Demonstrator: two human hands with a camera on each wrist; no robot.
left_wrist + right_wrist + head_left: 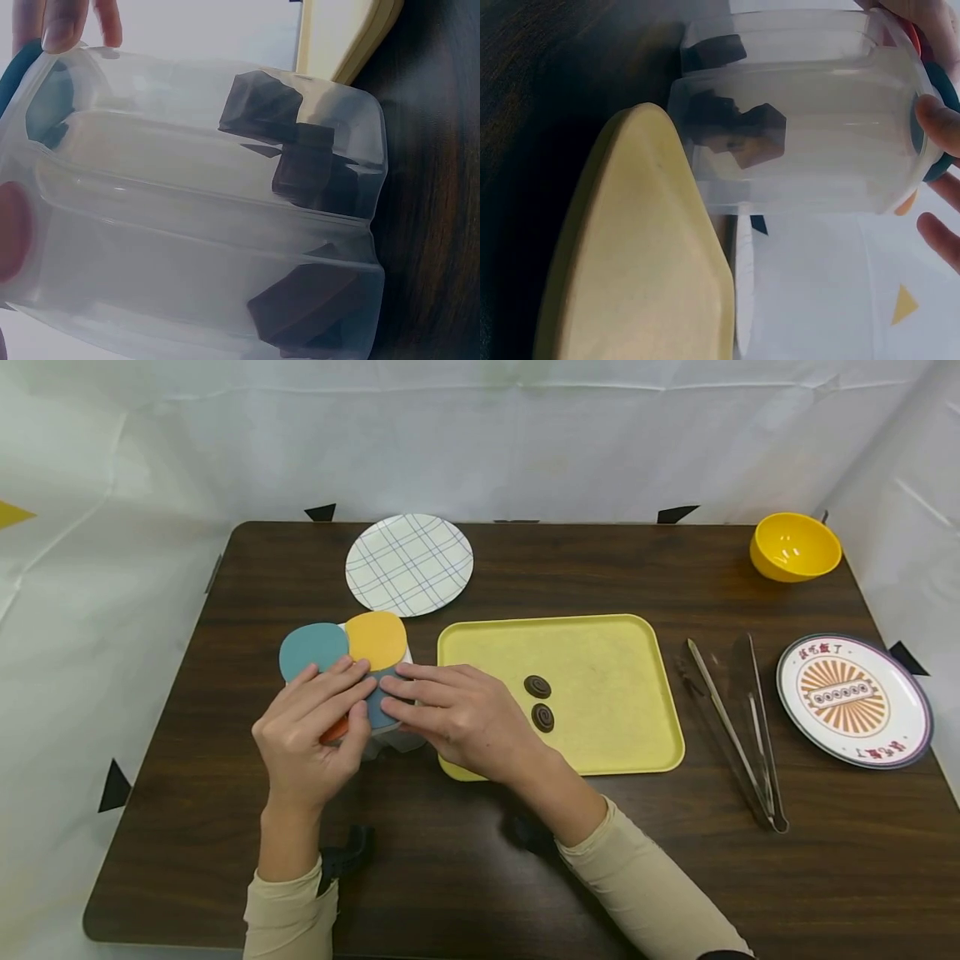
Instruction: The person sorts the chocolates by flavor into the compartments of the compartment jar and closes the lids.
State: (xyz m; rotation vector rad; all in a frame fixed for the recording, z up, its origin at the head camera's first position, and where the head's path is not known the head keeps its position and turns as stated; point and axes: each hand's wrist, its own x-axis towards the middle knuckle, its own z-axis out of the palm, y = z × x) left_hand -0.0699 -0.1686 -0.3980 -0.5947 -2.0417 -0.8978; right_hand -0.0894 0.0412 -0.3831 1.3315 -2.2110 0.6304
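Note:
A translucent plastic container stands upright, divided into compartments, with dark brown chunks at its bottom. Its rounded lids are teal, yellow, dark blue and orange-red. My left hand lies over the front lids, extended fingertips at the blue one, covering much of the orange-red lid. From the right, my right hand reaches across the blue lid with straight fingers; in the right wrist view its thumb touches that lid's edge.
Beside the container is a yellow tray bearing two round brown swirled pieces. A checked plate lies behind. Farther right are metal tongs, a printed plate and a yellow bowl.

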